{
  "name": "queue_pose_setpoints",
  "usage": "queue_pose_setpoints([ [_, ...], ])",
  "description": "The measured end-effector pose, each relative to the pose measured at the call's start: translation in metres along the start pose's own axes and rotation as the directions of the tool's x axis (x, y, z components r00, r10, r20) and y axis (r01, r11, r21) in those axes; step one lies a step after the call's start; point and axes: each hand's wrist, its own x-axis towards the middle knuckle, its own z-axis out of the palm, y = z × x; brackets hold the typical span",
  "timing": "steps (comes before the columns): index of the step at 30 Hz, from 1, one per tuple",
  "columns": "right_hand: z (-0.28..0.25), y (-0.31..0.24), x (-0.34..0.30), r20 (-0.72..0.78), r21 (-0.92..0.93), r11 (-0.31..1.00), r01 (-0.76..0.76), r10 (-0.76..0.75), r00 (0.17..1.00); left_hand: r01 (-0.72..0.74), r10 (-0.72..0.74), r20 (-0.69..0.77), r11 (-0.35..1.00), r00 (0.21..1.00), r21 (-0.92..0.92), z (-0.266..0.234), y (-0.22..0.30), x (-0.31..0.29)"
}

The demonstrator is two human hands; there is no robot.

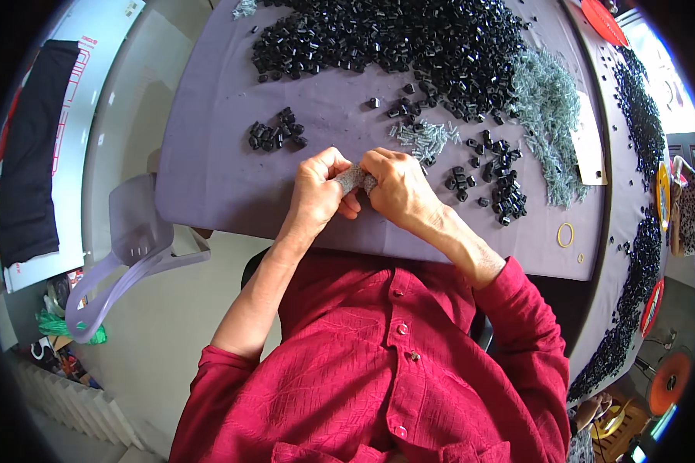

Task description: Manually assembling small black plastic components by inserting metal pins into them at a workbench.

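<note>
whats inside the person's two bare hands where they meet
Grey, speckled, cloth-like material shows between the bare left hand and bare right hand; whether worn or held, I can't tell. Anything deeper inside is covered by the hands themselves.

Large red lettering [71, 108] runs lengthwise along 1 white panel [110, 31] at the far left, beside the black cloth [35, 154] lying on it, and smaller red print [89, 42] near the panel's upper end is too fine to resolve.
</note>
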Motion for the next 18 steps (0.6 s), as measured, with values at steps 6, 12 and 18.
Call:
queue_pose_setpoints([
  [6,-0.003,0.0,0.007,0.121,-0.108,0.994,-0.005,0.018,0.993,-0.017,0.018,-0.008,0.99,1.0,0.137,0.001,0.004,-0.002],
  [12,-0.003,-0.004,0.003,0.053,-0.155,0.987,-0.044,0.053,0.997,-0.087,0.104,-0.043,0.951,0.994,0.297,0.015,0.007,-0.011],
  [18,-0.041,0.002,-0.007,-0.163,-0.005,0.998,-0.066,0.065,0.984,-0.456,0.624,0.074,0.481,0.778,0.749,0.004,-0.011,0.007],
])
